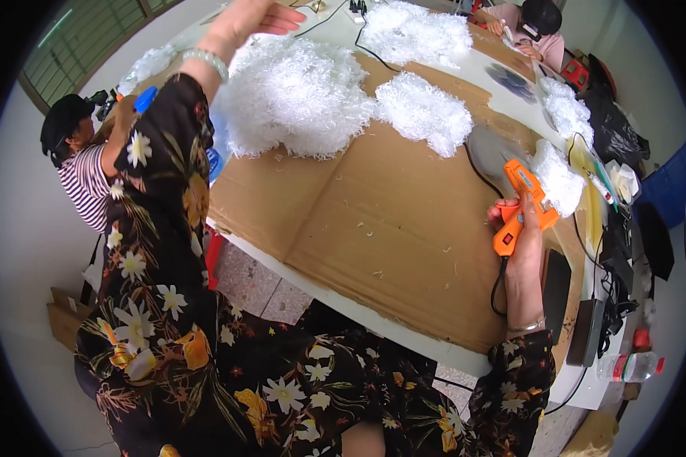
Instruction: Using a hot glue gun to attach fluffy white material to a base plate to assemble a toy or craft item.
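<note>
Head view: the person's right hand (527,234) holds an orange glue gun (527,181) over the counter's (343,295) right side, fingers wrapped around its handle, probably to keep the trigger within reach. The nozzle points away from the body, near a grey oval pad (485,145). The left hand (265,17) rises at the top edge, fingers extended, nothing visible in them, near a large white shredded heap (297,95). Cardboard (389,221) beneath likely shields the surface.
</note>
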`<state>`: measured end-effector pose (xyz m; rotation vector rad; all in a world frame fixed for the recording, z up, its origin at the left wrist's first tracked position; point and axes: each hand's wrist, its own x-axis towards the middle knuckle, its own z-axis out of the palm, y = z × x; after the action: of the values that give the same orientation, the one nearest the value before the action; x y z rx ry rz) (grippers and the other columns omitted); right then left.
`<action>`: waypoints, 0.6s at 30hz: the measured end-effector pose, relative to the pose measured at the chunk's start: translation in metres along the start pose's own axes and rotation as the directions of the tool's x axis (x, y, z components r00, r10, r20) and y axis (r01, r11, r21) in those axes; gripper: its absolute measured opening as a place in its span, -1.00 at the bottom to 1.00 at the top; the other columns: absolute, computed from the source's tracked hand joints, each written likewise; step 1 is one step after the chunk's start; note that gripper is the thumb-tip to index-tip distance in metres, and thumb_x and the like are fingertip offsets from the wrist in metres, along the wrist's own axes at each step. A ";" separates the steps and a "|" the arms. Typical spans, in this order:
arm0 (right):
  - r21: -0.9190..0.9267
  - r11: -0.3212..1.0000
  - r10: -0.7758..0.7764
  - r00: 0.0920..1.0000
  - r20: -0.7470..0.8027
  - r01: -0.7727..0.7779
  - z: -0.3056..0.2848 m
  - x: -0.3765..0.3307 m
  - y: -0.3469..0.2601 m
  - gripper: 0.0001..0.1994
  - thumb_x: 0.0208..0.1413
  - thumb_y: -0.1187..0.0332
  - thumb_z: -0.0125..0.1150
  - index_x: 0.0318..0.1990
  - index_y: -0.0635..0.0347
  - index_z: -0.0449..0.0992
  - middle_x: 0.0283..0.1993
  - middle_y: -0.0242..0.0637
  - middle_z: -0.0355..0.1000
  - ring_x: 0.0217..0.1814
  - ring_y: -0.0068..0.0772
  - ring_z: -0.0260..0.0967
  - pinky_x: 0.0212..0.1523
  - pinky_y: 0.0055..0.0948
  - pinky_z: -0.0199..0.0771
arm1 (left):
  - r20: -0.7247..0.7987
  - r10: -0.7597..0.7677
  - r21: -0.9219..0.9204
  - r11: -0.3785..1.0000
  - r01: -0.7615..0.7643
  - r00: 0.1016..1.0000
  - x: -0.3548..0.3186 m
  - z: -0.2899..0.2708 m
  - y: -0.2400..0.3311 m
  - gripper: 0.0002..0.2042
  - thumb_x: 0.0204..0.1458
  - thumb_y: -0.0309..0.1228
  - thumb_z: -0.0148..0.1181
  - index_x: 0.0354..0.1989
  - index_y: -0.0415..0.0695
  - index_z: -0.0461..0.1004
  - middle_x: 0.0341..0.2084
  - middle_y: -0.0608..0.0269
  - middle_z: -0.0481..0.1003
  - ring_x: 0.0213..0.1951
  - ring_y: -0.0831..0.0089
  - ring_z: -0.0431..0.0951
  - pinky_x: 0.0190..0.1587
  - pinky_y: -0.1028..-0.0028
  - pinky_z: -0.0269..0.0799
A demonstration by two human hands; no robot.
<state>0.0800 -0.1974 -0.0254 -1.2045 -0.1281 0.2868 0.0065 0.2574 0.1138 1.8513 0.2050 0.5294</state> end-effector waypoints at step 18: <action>0.108 0.994 -0.024 0.998 0.064 0.017 -0.004 0.025 0.012 -0.73 0.13 0.19 0.05 -0.37 0.25 0.36 -0.43 -0.19 0.41 -0.48 -0.36 0.42 -0.40 -0.44 0.51 | 0.235 0.242 -0.058 0.970 -0.235 0.941 -0.231 0.232 0.020 -0.70 -0.06 -0.54 0.06 -0.09 -0.13 0.44 -0.40 0.27 0.49 -0.41 0.42 0.51 -0.35 0.45 0.43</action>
<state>0.1029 -0.1901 -0.0391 -1.0866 -0.1789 0.3115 -0.0950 -0.0380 0.0141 1.9045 -0.1924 0.4640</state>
